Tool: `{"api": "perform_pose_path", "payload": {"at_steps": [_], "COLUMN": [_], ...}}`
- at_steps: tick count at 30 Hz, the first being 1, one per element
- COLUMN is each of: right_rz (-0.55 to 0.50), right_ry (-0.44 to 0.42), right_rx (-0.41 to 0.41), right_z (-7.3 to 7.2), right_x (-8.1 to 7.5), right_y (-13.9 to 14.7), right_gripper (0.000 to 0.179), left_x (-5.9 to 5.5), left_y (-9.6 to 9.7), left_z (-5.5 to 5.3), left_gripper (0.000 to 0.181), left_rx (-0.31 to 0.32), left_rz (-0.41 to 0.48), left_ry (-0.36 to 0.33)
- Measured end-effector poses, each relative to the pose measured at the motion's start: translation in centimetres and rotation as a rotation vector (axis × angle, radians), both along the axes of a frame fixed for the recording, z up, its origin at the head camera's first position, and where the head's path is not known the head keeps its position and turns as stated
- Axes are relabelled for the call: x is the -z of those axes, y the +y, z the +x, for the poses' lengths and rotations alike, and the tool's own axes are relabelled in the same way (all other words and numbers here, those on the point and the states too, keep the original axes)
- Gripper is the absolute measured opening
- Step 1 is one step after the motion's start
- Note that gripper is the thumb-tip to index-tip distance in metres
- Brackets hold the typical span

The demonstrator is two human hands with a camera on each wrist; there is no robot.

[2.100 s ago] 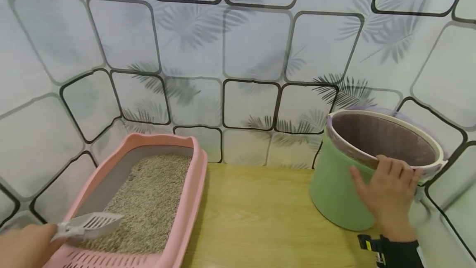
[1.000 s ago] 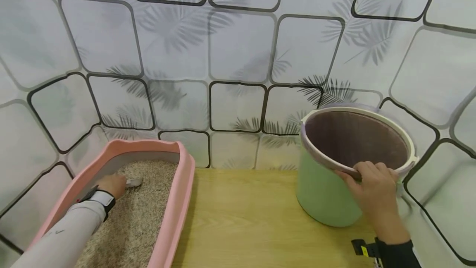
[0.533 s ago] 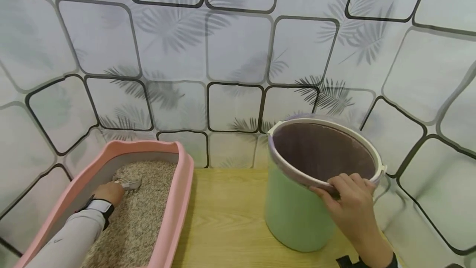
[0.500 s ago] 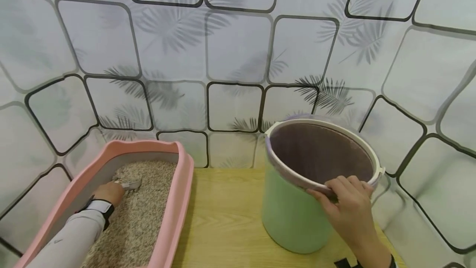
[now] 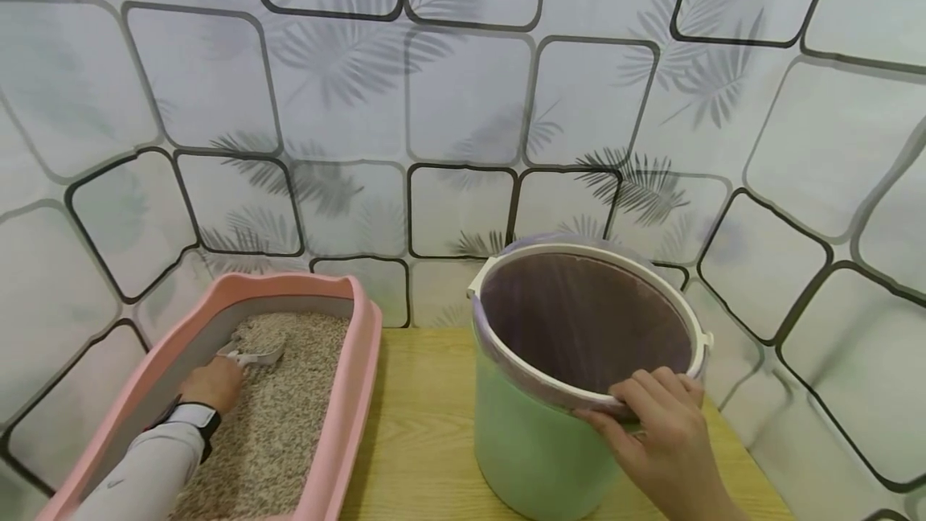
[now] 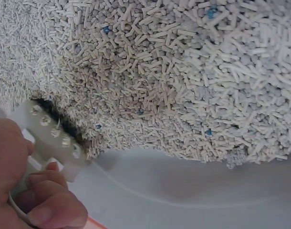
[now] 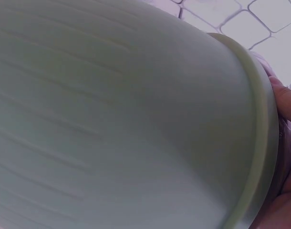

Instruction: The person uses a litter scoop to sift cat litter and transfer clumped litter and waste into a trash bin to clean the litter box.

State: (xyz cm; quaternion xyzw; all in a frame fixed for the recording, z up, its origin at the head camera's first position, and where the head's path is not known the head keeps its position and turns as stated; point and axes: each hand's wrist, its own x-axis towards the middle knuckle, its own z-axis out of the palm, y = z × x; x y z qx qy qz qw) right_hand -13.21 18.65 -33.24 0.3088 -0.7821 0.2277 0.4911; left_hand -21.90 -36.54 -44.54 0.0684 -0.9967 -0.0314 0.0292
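Both curling left hand [image 5: 212,384] round scoop [image 5: 262,358] and hooking right hand [image 5: 660,418] over rim [image 5: 564,248], could tip green bin [image 5: 538,449] beneath by tugging.

A white scoop [image 5: 268,356] rests in beige pellets [image 5: 289,400] inside a pink tray [image 5: 352,392], left of a white-rimmed green bin [image 5: 531,436].

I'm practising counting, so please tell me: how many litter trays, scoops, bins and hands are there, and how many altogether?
Litter tray: 1
Scoop: 1
Bin: 1
Hands: 2, left hand and right hand
Total: 5
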Motion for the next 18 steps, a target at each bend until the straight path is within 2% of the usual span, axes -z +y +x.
{"api": "perform_pose_path", "payload": {"at_steps": [6, 10, 12, 15, 18], "right_rz": [-0.008, -0.015, -0.016, -0.019, -0.030], "right_ry": [-0.006, -0.001, 0.006, 0.010, 0.013], "right_rx": [0.009, 0.006, 0.003, 0.002, 0.017], "right_z": [0.3, 0.3, 0.1, -0.2, -0.1], "right_x": [0.1, 0.2, 0.2, 0.1, 0.2], "right_y": [-0.2, -0.3, -0.2, -0.1, 0.1], "right_gripper": [0.052, 0.052, 0.052, 0.052, 0.053], "left_x": [-0.4, -1.2, -2.0, -3.7, -5.4], "left_y": [0.1, 0.5, 0.9, 1.9, 2.8], "left_z": [0.4, 1.4, 2.2, 3.6, 5.1], "left_gripper": [0.029, 0.032, 0.032, 0.035, 0.035], "left_rx": [0.053, 0.095, 0.116, 0.119, 0.094], "left_rz": [-0.038, -0.037, -0.022, 0.017, 0.043], "left_ry": [0.125, 0.149, 0.138, 0.083, 0.105]}}
